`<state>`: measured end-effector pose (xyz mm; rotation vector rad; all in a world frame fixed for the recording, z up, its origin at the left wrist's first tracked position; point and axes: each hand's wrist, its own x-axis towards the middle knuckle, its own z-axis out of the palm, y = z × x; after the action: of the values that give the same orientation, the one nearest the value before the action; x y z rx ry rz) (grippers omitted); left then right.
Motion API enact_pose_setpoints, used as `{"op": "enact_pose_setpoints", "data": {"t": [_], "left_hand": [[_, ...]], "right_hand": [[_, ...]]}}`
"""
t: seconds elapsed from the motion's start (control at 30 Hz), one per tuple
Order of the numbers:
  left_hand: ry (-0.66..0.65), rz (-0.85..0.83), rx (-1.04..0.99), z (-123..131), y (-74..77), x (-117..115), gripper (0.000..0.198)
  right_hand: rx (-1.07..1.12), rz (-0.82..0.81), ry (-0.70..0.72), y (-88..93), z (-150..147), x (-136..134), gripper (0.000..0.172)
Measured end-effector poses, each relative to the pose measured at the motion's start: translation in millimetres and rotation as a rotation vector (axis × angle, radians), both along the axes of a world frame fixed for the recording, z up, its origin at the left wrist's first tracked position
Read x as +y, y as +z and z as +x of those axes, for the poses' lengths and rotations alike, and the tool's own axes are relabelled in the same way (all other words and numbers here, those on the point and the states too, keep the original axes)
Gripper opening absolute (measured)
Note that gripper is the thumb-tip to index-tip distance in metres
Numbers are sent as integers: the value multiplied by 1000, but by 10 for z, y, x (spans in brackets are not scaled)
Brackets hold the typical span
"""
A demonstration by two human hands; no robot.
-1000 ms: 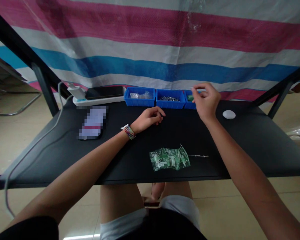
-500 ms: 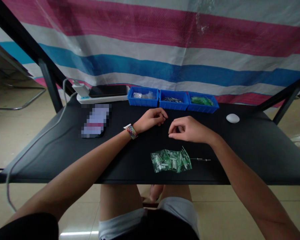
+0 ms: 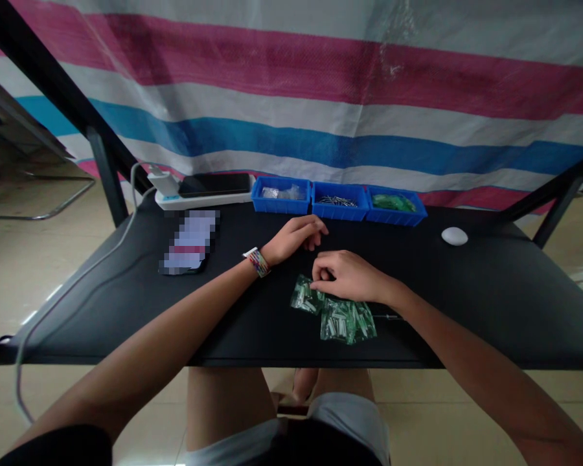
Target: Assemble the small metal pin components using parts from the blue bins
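Observation:
My right hand is closed in a pinch at the edge of a small green plastic bag with pale pieces inside. That bag sits apart from a pile of similar green bags lying just below the hand. Thin metal pins stick out to the right of the pile, partly behind my right wrist. My left hand rests on the black table in front of the blue bins, its fingers curled together. Whether anything is in those fingers is hidden.
Along the back stand three blue bins: one with clear bags, one with metal pins, one with green bags. A power strip bearing a dark phone, a pixelated phone and a white mouse are also here.
My right hand has come down and leftward onto the green bags. One bag at the pile's left has shifted up, apart from the others. My left hand has stayed nearly in place.

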<state>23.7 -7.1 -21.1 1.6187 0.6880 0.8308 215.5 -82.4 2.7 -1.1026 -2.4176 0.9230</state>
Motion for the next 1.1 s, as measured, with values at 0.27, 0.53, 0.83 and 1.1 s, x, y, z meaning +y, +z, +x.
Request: {"op": "enact_pose_setpoints", "data": {"t": [0.27,0.53,0.83,1.1], "left_hand": [[-1,-97,-98,-17,23,16,63],[56,5,44,5,23,5,34],[37,30,24,-8,9,21,32],[91,-35,5,15,-5,-4,36]], "right_hand": [[764,-169,-349,-182,239,394,36],[879,-286,-491,-267,302,514,38],[819,-361,-510,-268,309,507,43],[864,-227,-523,-321,272,499,35]]}}
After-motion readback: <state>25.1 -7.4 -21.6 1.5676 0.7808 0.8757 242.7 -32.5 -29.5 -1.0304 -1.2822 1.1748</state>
